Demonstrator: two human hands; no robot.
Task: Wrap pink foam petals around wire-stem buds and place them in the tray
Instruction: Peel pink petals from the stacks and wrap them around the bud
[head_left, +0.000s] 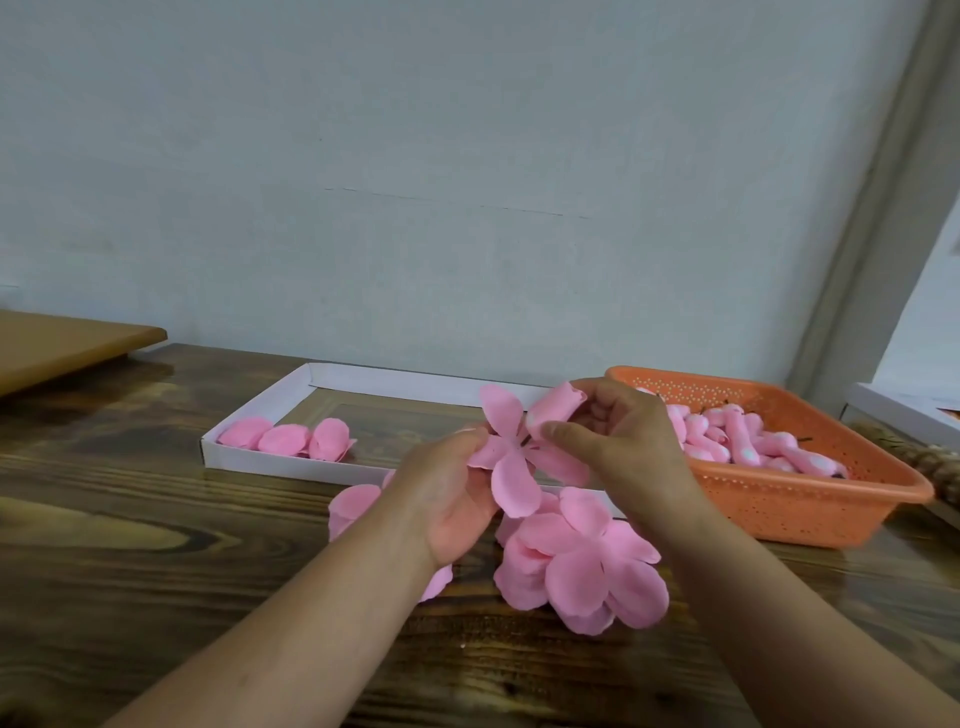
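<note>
Just in front of the white tray (249, 457) we hold a pink petal piece (506, 457) in the air, our left hand (452, 499) pinching its edge and our right hand (618, 436) curling one petal around the bud. Thin foam could tear or spring open if either pinch slackens, dropping it onto the loose petals (582, 571) nearer us than the tray, short of the three finished buds (291, 439) inside

Matt foam petals (511, 457), glossy wood table (156, 545), perforated plastic basket (810, 499).
</note>
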